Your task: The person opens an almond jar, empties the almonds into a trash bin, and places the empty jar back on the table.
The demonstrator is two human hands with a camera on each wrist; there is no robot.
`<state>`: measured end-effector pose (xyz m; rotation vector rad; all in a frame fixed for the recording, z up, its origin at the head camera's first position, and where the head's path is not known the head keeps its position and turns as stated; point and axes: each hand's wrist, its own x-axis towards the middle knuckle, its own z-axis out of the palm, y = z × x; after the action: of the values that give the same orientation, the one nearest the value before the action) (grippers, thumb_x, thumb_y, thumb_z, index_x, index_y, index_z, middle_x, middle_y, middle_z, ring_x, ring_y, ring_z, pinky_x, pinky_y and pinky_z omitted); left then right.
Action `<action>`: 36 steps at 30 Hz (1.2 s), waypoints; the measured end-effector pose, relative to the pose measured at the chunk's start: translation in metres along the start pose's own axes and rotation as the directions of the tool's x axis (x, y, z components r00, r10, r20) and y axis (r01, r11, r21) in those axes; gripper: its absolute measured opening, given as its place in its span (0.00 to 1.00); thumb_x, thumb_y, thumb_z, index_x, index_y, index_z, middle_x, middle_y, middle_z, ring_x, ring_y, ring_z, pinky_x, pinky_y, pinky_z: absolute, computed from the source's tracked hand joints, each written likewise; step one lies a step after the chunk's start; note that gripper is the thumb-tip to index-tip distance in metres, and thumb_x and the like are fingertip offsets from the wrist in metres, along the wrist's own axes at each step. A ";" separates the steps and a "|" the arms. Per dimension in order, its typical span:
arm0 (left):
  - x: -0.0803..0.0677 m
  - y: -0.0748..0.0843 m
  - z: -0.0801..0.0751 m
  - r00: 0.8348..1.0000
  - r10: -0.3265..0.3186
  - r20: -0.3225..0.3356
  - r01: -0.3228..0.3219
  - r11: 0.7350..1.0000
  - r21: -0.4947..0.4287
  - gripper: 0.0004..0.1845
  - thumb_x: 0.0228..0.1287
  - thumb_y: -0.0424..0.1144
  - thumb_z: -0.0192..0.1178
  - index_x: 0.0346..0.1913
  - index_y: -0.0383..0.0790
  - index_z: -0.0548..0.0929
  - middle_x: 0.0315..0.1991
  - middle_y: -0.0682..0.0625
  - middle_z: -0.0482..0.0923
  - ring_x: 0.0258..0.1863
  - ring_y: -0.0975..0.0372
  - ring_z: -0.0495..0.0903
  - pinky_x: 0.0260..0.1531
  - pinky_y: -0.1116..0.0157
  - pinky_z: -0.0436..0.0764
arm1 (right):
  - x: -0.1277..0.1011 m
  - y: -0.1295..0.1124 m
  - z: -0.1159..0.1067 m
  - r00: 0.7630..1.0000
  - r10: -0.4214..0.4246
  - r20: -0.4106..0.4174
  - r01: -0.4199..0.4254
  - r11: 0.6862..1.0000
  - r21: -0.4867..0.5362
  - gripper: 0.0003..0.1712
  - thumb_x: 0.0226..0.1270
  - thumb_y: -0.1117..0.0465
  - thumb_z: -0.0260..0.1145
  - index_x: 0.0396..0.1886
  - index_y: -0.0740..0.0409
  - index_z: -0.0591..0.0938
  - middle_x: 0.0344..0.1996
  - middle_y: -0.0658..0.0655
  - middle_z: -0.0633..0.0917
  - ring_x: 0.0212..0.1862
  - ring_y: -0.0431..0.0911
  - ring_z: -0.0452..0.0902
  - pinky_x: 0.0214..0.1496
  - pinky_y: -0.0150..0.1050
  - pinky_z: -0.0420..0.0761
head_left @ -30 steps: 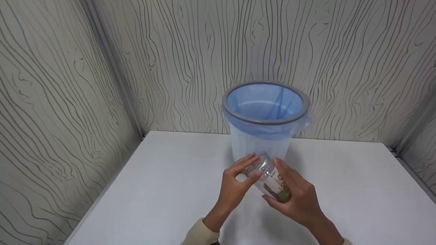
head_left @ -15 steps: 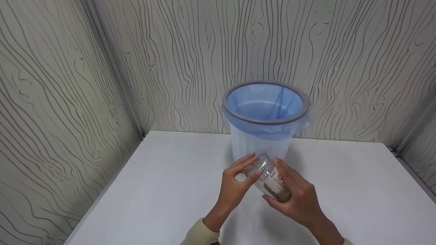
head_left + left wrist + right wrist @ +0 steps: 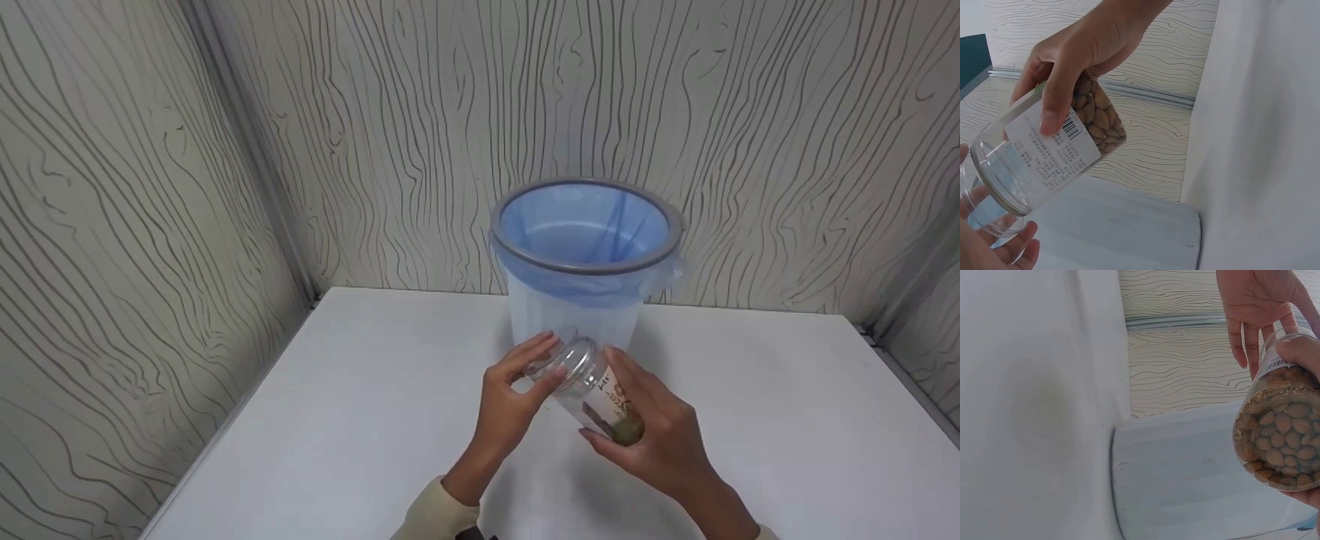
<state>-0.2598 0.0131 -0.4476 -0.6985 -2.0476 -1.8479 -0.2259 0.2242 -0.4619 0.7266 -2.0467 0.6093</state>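
My right hand (image 3: 660, 427) grips a clear jar (image 3: 600, 401) by its lower body, tilted with its mouth toward my left hand. Almonds (image 3: 1095, 115) fill the bottom end of the jar, and a white label with a barcode (image 3: 1071, 127) shows in the left wrist view. With thumb and fingers, my left hand (image 3: 506, 405) holds a clear lid (image 3: 1008, 225) by its edge. In the left wrist view the lid stands slightly off the jar's mouth, a small gap between them. Both hands are above the white table (image 3: 360, 420).
Just beyond my hands stands a white bin (image 3: 577, 322) with a grey rim and a blue liner bag (image 3: 600, 217). Behind the table is a wall panel (image 3: 405, 150) with wood-grain lines; another panel (image 3: 112, 262) stands at the left.
The lid has come away from the jar's mouth. My left hand has moved slightly left with it, while my right hand and the jar have stayed nearly still.
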 end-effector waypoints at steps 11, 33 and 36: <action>0.004 -0.004 -0.008 0.999 -0.032 -0.034 0.031 0.999 -0.030 0.20 0.71 0.43 0.63 0.63 0.44 0.83 0.65 0.53 0.79 0.65 0.61 0.76 0.57 0.55 0.77 | 0.001 0.000 0.000 1.000 0.017 0.007 -0.017 1.000 -0.002 0.65 0.31 0.49 0.89 0.75 0.57 0.70 0.68 0.53 0.77 0.58 0.51 0.82 0.63 0.28 0.69; 0.008 -0.003 -0.013 0.993 -0.111 -0.043 0.108 0.993 -0.052 0.18 0.73 0.46 0.61 0.62 0.48 0.84 0.63 0.55 0.80 0.63 0.56 0.79 0.59 0.53 0.78 | -0.001 0.002 -0.001 1.000 0.013 0.001 -0.013 1.000 -0.010 0.63 0.34 0.47 0.87 0.74 0.59 0.71 0.69 0.55 0.77 0.58 0.53 0.82 0.64 0.26 0.68; 0.008 -0.004 -0.014 0.991 -0.129 -0.040 0.126 0.989 -0.075 0.18 0.73 0.46 0.61 0.61 0.49 0.85 0.62 0.55 0.81 0.63 0.58 0.79 0.59 0.55 0.78 | -0.001 0.001 -0.001 1.000 0.012 0.000 -0.012 1.000 -0.014 0.64 0.32 0.48 0.88 0.75 0.58 0.71 0.69 0.54 0.76 0.58 0.53 0.82 0.64 0.26 0.68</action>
<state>-0.2701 0.0003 -0.4446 -0.5505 -2.0496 -1.9974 -0.2260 0.2259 -0.4623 0.7069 -2.0549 0.6013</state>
